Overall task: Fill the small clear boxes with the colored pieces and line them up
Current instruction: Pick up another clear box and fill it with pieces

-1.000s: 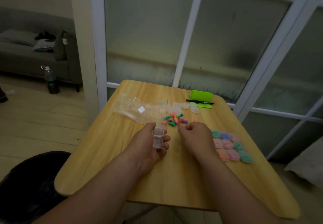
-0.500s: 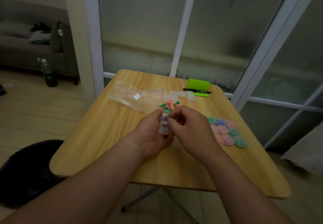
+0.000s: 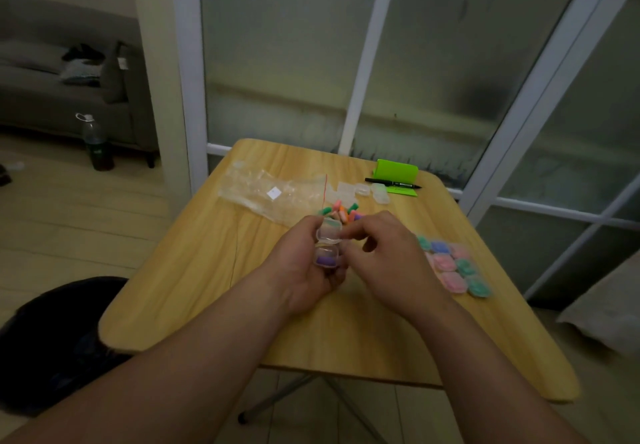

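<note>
Left hand (image 3: 304, 268), grip round a clear rounded plastic box (image 3: 326, 253) (hinged lid (image 3: 329, 231) up, purple piece (image 3: 325, 261) inside); right hand (image 3: 389, 253) touches the lid, grip unclear.

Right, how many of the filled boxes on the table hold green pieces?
3: green box at the group's far left corner, another midway on its right edge, another at its near right end. The right hand may hide others.

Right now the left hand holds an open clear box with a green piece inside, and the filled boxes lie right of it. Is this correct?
Not fully. In the head view the piece in the clear box that the left hand holds is purple, not green. The filled boxes do lie right of it.
</note>
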A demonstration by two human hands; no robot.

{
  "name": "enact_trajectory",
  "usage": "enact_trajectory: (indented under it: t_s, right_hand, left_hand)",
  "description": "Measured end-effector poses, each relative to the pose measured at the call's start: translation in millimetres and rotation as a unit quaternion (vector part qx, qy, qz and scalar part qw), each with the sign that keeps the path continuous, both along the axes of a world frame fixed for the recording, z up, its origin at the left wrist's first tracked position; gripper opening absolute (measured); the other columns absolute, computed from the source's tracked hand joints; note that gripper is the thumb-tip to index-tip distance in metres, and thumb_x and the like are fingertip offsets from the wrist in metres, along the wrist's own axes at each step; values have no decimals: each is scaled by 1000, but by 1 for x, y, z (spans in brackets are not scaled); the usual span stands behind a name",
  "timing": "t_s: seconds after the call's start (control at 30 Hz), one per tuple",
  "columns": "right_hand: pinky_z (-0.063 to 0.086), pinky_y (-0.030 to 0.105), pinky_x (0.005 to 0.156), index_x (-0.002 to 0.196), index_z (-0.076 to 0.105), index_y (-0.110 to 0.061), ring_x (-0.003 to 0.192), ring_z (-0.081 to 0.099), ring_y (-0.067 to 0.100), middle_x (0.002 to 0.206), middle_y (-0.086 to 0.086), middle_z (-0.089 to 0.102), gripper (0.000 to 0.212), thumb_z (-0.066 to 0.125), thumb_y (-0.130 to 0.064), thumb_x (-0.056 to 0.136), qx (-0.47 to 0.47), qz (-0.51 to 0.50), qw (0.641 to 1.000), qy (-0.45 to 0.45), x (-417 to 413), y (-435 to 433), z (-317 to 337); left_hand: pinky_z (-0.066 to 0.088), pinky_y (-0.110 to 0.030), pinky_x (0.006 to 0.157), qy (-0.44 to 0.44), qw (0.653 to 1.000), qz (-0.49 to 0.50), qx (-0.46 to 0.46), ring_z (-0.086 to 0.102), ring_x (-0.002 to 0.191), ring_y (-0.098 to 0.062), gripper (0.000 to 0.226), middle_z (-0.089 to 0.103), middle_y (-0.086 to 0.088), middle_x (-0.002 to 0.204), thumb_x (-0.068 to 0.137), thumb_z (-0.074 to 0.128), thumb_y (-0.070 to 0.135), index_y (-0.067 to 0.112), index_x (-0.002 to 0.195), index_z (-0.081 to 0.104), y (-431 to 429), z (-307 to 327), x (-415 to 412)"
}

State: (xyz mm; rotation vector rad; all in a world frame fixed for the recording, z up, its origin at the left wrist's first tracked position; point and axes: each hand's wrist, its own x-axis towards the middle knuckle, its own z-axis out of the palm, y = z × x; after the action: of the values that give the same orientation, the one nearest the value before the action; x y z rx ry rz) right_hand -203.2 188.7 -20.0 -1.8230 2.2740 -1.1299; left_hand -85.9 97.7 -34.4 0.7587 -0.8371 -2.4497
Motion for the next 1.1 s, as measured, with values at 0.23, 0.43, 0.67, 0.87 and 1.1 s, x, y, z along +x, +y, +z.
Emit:
enact_trajectory:
  t_s: [0.23, 0.43, 0.67, 0.87, 1.1]
  right_hand:
    - [50, 32, 78, 105, 74, -27, 95, 62, 13, 107, -3, 72, 12, 65, -23, 97, 48, -181, 982, 30, -67, -23, -17]
    - [55, 42, 92, 122, 70, -27, 112, 62, 23, 118, -1, 71, 24, 65, -26, 98, 106, -173, 972, 119, -70, -60, -20]
    - [55, 44, 84, 107, 76, -29, 102, 64, 27, 105, 2, 74, 20, 60, -28, 95, 132, -178, 963, 156, -68, -79, -24]
    - [54, 42, 79, 95, 69, -27, 95, 63, 26, 97, 1, 72, 7, 63, -30, 96, 119, -165, 967, 156, -69, -83, -23]
    - [55, 42, 80, 107, 65, -26, 97, 65, 28, 104, 4, 73, 11, 64, -34, 100, 139, -152, 965, 165, -72, -90, -19]
  left_hand:
    - [35, -26, 53, -32, 999, 34, 6, 44, 55, -14, 31, 56, -3, 69, 100, 46, 38, 14, 102, 64, -2, 1, -1]
    - [35, -26, 55, -38, 999, 33, -2, 46, 57, -14, 30, 57, -3, 72, 100, 46, 37, 13, 102, 64, 1, 2, -1]
    - [38, -26, 54, -48, 998, 37, -2, 48, 57, -14, 34, 61, -3, 73, 100, 46, 39, 12, 107, 66, -2, 1, -2]
    - [39, -25, 52, -49, 998, 40, -3, 48, 56, -13, 36, 62, -4, 74, 101, 47, 41, 11, 110, 66, -1, 1, -2]
    - [38, -25, 54, -49, 998, 43, -3, 47, 55, -13, 36, 61, -4, 75, 101, 47, 40, 12, 111, 66, -1, 3, 0]
